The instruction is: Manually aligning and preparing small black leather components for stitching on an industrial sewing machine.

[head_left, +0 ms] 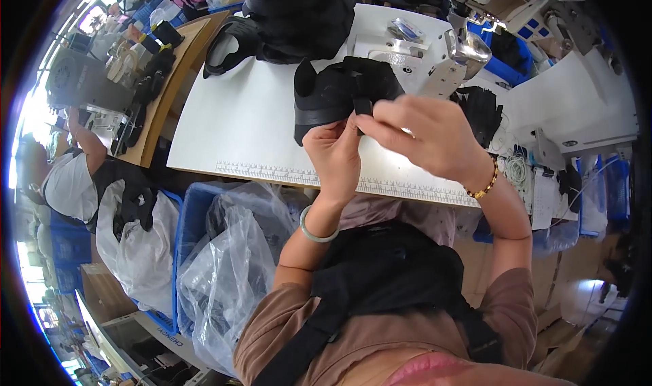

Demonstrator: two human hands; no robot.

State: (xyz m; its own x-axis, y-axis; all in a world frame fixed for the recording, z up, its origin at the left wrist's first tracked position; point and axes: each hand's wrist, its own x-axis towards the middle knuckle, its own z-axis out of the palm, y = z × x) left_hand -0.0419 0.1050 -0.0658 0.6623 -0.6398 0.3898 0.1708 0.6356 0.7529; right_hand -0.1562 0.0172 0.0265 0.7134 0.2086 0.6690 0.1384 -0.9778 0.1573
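A black fabric shoe upper [333,90] is held up over the white sewing table [238,128]. My left hand [334,152] grips its lower edge from beneath, a pale green bangle on that wrist. My right hand [424,138], with a beaded bracelet, pinches a black strap of the same piece with thumb and fingers. Both hands meet at the piece's near edge. The sewing machine head [462,50] stands just behind it.
A heap of black uppers [299,16] lies at the table's far side. A blue bin lined with clear plastic bags [224,264] stands at my left knee. Another person [68,175] sits at far left by a wooden bench [170,80] with black pieces.
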